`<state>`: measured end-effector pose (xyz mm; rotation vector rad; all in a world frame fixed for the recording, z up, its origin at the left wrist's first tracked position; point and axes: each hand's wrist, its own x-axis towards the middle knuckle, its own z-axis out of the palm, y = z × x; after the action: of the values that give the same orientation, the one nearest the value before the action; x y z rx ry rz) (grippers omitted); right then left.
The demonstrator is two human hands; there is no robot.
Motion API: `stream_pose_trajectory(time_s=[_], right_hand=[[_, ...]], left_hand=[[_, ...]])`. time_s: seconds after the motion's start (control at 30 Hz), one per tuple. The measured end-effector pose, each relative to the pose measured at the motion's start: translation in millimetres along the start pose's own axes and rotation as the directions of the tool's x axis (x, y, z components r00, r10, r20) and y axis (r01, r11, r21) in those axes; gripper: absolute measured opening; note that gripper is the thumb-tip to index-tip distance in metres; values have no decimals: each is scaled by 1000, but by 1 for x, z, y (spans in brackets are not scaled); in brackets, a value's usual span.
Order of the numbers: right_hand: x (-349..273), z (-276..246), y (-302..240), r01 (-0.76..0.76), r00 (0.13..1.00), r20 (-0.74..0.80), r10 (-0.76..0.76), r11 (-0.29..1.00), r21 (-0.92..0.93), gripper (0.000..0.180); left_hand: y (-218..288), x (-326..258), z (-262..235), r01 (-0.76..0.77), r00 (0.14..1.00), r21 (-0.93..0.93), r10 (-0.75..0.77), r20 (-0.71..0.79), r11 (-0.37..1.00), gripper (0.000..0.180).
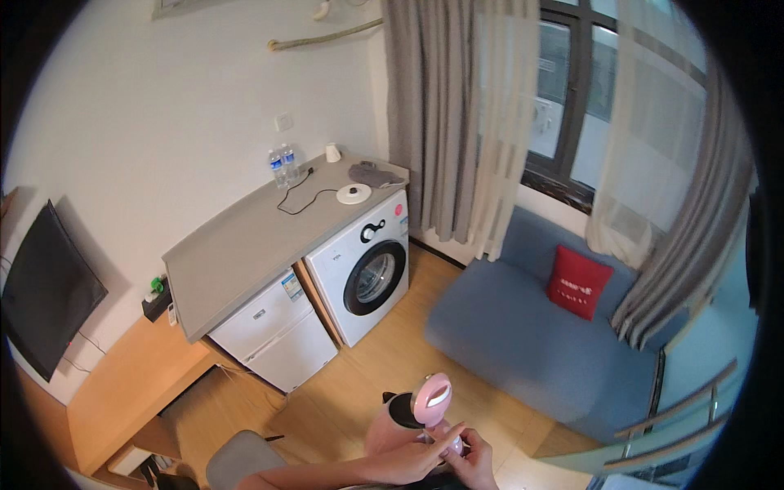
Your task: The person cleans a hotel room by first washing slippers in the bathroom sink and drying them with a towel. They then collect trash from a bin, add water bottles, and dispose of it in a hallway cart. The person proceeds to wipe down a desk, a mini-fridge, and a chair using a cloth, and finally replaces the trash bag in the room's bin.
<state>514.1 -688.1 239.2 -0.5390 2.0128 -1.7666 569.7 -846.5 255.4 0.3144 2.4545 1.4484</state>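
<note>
A pink electric kettle (390, 433) is held in front of me at the lower middle, its lid (433, 398) raised and its dark inside showing. My right hand (475, 464) is closed at the kettle's handle side. From the left my left hand (412, 463) reaches across the kettle's front, its fingers meeting the right hand at the handle. The hands partly cover the handle and the lower body. On the grey counter (237, 253) lies a round white kettle base (354, 193) with a black cord and plug.
Two water bottles (278, 167), a white cup (332, 152) and a grey cloth (376, 175) are on the counter. Below stand a washing machine (331, 257) and a small fridge (294, 351). A blue sofa (498, 327) with a red cushion (578, 282) is right; a grey chair (241, 457) is near left.
</note>
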Motion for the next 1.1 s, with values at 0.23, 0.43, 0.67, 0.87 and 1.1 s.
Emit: stream_pose_trajectory(time_s=[0.23,0.43,0.67,0.87,1.1], right_hand=[[176,33,-1,184,983,45,-180,976,-119,48],[369,43,-40,566,825,147,-546,794,-221,41],[581,180,-96,298,877,218,-427,843,448,35],[680,331,-79,354,818,283,-500,827,437,35],[724,381,-68,312,697,548,-463,883,350,40]], left_hand=[[-65,40,-151,413,863,268,-279,-422,871,67],[-96,72,-277,488,638,71,-300,-709,870,64],[-145,99,-373,106,299,-320,-338,-892,941,48],[-218,128,-489,350,93,-141,-184,-979,926,55],[-291,143,-561,398,-31,-242,-251,-968,885,43]])
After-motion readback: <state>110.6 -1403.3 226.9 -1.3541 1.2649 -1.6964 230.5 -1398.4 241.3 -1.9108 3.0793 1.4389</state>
